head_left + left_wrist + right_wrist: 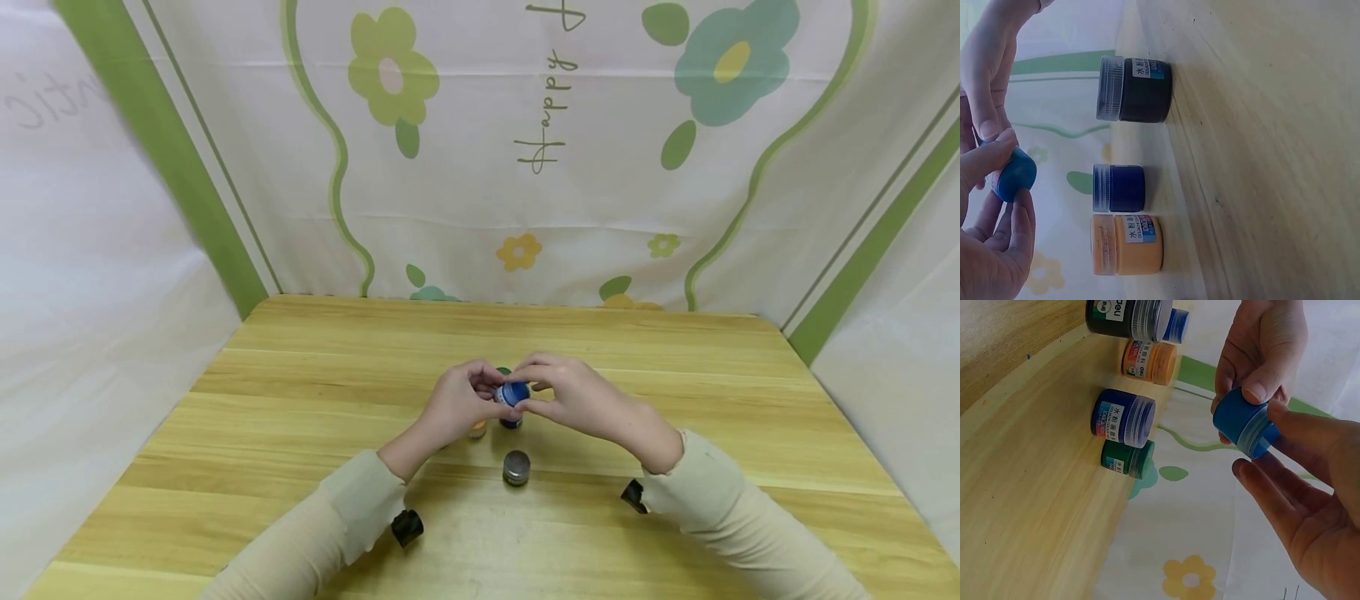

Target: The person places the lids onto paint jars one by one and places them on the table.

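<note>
Both hands meet above the table around a small bright blue paint jar (513, 393) with a clear lid. My left hand (457, 400) grips its blue body, the thumb on one side and the fingers on the other. From the other side, my right hand (573, 396) holds the jar's lid (1254, 432) between thumb and fingers. The jar is tilted in the right wrist view. Below the hands stand a dark blue paint jar (1127, 187) and an orange one (1138, 247), both with lids on.
Nearer the person stands a black paint jar (516, 468). A green jar (1122, 457) is beside the dark blue one, and another blue jar (1177, 325) shows partly behind the black one. The wooden table (300, 400) is bordered by printed cloth (465, 167).
</note>
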A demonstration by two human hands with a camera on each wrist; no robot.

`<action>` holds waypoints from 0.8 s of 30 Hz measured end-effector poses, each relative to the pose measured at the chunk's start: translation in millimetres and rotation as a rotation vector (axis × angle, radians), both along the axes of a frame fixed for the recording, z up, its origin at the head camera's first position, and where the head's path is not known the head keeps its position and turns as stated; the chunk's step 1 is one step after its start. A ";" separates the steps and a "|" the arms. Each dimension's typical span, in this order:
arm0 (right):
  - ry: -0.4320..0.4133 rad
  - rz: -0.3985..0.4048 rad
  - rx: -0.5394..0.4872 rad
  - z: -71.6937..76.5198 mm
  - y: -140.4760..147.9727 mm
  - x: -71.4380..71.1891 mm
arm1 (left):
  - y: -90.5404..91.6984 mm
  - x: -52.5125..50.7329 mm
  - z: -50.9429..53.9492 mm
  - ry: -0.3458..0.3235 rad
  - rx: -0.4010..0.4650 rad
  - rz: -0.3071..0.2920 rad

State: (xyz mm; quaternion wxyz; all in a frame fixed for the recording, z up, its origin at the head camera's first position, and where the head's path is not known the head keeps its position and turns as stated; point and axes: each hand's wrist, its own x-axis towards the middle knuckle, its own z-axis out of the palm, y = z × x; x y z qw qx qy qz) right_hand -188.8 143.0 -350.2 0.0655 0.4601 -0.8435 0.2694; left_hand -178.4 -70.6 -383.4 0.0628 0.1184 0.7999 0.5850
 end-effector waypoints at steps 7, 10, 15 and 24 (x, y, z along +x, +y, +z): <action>-0.016 -0.003 -0.031 -2.6 -0.7 -0.6 | -0.3 0.2 2.5 0.003 -0.026 0.004; -0.021 -0.022 -0.039 -2.0 -1.2 0.4 | -1.2 0.2 3.2 0.011 -0.029 0.012; -0.084 -0.054 -0.075 -2.2 -3.1 1.1 | -1.5 0.0 4.2 0.043 -0.060 0.013; -0.130 -0.074 -0.099 -0.8 -3.9 3.3 | 0.3 1.6 6.5 0.049 -0.091 0.024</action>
